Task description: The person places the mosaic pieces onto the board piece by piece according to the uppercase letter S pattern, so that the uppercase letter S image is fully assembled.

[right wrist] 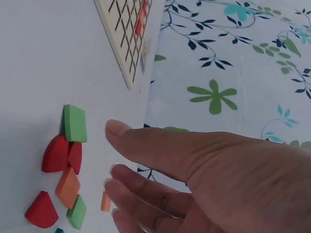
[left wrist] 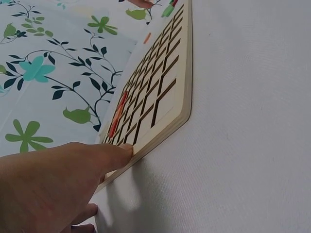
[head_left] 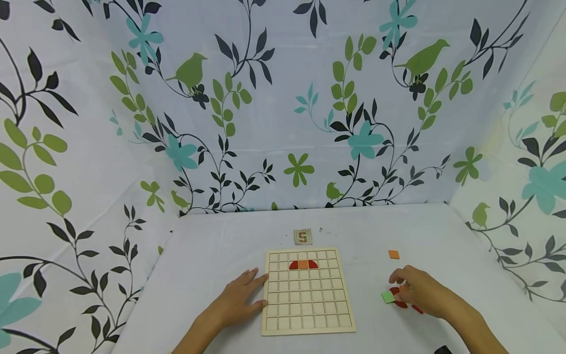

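A wooden grid board [head_left: 308, 332] lies flat, with an orange square [head_left: 303, 264] between two red rounded pieces [head_left: 294, 266] in an upper row. My left hand [head_left: 239, 301] rests at the board's left edge, its thumb [left wrist: 119, 156] on the rim. Over a small cluster of loose pieces, my right hand [head_left: 422, 291] has thumb and fingers apart, with nothing between them. That cluster holds a green square [right wrist: 75, 123], red rounded pieces [right wrist: 56, 155], an orange piece [right wrist: 67, 188] and another green one [right wrist: 77, 212]. In the head view this hand partly hides them.
Beyond the right hand lies a single orange square [head_left: 394, 254]. A small card marked with an S-like figure [head_left: 302, 237] sits behind the board. Patterned cloth [head_left: 274, 98] with leaves and birds hangs behind the white table [head_left: 212, 246]. A dark object [head_left: 442, 350] shows at the bottom edge.
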{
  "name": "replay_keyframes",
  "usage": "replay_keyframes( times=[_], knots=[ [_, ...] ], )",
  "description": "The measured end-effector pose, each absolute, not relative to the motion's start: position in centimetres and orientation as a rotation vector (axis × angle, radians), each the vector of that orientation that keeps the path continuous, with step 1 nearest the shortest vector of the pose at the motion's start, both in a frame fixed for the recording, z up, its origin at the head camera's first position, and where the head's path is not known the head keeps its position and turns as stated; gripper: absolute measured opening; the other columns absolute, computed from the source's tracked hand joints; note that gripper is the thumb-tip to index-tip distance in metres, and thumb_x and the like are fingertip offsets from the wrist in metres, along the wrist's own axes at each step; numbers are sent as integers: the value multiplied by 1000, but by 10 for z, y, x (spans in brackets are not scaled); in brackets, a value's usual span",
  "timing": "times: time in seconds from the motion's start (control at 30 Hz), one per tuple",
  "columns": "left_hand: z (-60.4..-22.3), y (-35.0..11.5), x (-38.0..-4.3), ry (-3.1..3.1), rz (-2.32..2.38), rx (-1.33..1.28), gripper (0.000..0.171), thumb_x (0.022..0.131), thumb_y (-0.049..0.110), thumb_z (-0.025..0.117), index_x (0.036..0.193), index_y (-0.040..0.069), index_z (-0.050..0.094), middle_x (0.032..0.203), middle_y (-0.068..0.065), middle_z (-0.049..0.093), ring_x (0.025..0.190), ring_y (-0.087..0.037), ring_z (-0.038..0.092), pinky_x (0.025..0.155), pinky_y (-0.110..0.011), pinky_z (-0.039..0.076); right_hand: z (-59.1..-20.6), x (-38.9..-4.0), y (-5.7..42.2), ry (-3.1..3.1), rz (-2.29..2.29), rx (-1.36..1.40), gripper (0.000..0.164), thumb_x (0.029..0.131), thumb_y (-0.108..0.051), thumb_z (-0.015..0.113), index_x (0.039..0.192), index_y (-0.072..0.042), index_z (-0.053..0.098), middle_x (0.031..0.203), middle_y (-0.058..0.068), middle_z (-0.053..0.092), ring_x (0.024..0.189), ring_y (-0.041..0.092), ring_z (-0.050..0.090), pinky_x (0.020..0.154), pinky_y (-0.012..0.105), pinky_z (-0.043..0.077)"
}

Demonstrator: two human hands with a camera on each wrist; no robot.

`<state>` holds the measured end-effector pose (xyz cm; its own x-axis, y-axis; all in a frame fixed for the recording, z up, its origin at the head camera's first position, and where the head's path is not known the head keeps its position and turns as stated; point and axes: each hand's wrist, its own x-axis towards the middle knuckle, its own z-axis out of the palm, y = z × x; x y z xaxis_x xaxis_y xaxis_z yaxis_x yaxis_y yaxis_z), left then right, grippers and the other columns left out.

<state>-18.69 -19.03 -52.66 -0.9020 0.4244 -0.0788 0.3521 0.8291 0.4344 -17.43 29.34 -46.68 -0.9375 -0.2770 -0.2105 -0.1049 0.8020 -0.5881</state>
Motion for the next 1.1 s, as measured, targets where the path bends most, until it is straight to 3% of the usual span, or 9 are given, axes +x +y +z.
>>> replay_keyframes(
  times=[0.17, 0.47, 0.6, 0.8, 1.1],
  knots=[
    [-528, -190, -188, 2839, 611, 606, 70, 99, 52, 69, 159, 21, 49, 168, -18, 39, 155, -46, 35, 118, -70, 34, -485, -167, 298, 2749, -749, -336, 29, 87, -7, 84, 108, -11, 66, 97, -1, 58, 91, 18, 54, 77, 29, 50],
    [-529, -189, -189, 2831, 610, 589, 71, 99, 54, 68, 160, 23, 48, 169, -17, 37, 156, -45, 33, 119, -71, 33, -509, -172, 295, 2860, -699, -339, 26, 89, -3, 81, 108, -9, 63, 97, 0, 62, 88, 15, 58, 77, 37, 55],
    [-529, -189, -189, 2833, 600, 583, 71, 99, 54, 67, 160, 23, 48, 169, -16, 37, 156, -44, 33, 119, -70, 33, -515, -174, 288, 2917, -655, -347, 28, 90, -3, 80, 111, -6, 63, 94, 1, 58, 83, 14, 53, 72, 32, 54],
    [-529, -191, -188, 2834, 612, 583, 71, 99, 55, 67, 160, 23, 48, 169, -16, 36, 156, -44, 32, 120, -70, 32, -519, -176, 279, 2980, -677, -348, 18, 91, -5, 78, 100, -7, 63, 92, -1, 57, 80, 11, 48, 70, 27, 49],
    [-527, -192, -187, 2829, 613, 584, 71, 100, 56, 66, 160, 23, 47, 170, -16, 36, 156, -44, 32, 120, -70, 32, -519, -178, 276, 2988, -689, -375, 25, 89, -6, 82, 109, -5, 68, 100, -1, 63, 91, 13, 60, 82, 36, 58]
  ],
)
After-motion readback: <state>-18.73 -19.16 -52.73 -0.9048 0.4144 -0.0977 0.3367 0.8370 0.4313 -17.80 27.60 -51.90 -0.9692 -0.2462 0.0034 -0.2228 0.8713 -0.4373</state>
